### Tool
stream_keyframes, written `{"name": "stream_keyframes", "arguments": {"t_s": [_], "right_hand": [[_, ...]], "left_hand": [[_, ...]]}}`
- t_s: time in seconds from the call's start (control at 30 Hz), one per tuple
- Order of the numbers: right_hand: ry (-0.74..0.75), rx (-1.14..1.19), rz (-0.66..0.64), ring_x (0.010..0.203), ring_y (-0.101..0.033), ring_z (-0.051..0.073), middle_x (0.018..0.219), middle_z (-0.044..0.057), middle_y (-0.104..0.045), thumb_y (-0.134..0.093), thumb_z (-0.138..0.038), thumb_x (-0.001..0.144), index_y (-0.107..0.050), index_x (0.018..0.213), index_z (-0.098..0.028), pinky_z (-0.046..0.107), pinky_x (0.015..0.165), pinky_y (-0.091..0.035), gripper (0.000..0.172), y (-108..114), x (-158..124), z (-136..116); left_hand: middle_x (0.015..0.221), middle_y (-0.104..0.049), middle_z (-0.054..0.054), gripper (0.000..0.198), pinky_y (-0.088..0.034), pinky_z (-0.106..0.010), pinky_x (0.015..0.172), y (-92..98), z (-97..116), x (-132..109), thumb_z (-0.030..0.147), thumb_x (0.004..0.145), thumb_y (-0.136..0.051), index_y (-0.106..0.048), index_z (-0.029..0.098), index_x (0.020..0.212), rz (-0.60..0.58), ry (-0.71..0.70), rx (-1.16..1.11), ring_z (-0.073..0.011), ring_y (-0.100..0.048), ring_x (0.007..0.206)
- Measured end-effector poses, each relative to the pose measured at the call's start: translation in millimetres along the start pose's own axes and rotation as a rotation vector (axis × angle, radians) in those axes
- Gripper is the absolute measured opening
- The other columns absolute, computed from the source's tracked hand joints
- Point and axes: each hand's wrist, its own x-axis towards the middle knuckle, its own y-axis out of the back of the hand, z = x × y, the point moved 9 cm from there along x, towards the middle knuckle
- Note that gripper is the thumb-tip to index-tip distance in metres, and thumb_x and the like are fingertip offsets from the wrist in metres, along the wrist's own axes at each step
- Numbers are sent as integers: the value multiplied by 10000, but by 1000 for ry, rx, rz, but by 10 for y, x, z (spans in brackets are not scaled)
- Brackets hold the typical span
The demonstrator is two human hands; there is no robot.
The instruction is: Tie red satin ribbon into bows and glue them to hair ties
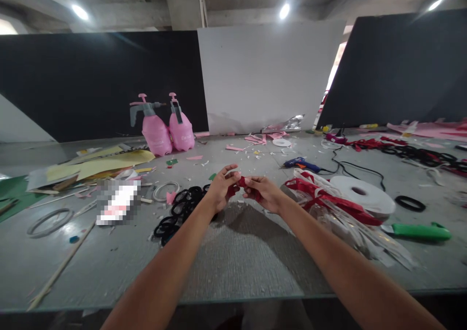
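Left hand (222,190) and right hand (266,192) pinch one red piece (242,181) between fingertips, left of one glue gun (304,165)! Two sprayers (156,134) stand farther left of that gun, one green tool (419,231) right of it.

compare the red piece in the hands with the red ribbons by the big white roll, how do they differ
The red piece is pinched between the left hand and right hand; the red ribbons lie loose, unheld, beside the big white roll.
The red piece looks small and partly hidden; the red ribbons stretch out in long strips.
Both are red.
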Motion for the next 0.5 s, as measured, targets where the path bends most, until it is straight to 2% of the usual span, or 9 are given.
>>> {"name": "stream_keyframes", "arguments": {"t_s": [0.1, 0.17, 0.23, 0.3, 0.37, 0.43, 0.5], "right_hand": [[-34, 70, -59, 579, -468, 67, 639, -28, -525, -746, -328, 653, -655, 760, -149, 237, 642, -524, 227, -105, -52, 57], [-51, 92, -50, 587, -468, 73, 660, -22, -533, -734, -316, 667, -651, 767, -149, 253, 663, -526, 212, -122, -63, 89], [-27, 107, 6, 586, -468, 74, 669, -17, -542, -733, -302, 669, -651, 762, -147, 259, 669, -528, 198, -74, -46, 83], [31, 121, 73, 585, -475, 72, 655, -18, -543, -735, -296, 668, -656, 750, -145, 249, 670, -528, 189, -1, -16, 40], [85, 122, 116, 585, -482, 71, 627, -23, -537, -734, -305, 671, -664, 741, -143, 241, 673, -528, 190, 54, 8, -8], [105, 110, 134, 580, -486, 67, 625, -24, -547, -735, -316, 670, -672, 748, -141, 243, 676, -531, 202, 80, 22, -29], [96, 92, 137, 573, -493, 64, 637, -21, -567, -744, -320, 655, -677, 747, -139, 247, 679, -533, 214, 85, 28, -29]], "left_hand": [[790, -564, 21, 488, -484, -247, 586, -16, -53, -17, 307, 674, -712, -497, 242, 1108, -47, 81, -48, -82, -560, 588], [769, -564, 15, 387, -480, -259, 571, -9, -17, -5, 313, 709, -673, -517, 227, 1053, -44, 34, 62, -97, -559, 586], [789, -572, -4, 184, -481, -273, 618, 13, 132, 3, 256, 744, -615, -553, 198, 907, 17, -141, 295, -124, -577, 675], [874, -584, -29, 51, -471, -304, 738, -15, 351, -55, 150, 749, -549, -560, 183, 785, 104, -387, 597, -157, -573, 843], [961, -581, -42, 155, -423, -345, 869, -90, 511, -155, 69, 739, -481, -575, 186, 776, 167, -575, 840, -179, -532, 974], [992, -578, -47, 200, -380, -371, 926, -140, 580, -227, 71, 759, -456, -595, 195, 831, 196, -644, 975, -189, -514, 1002], [992, -583, -48, 136, -373, -377, 923, -160, 599, -258, 157, 790, -504, -608, 201, 865, 205, -649, 1045, -200, -517, 986]]}}
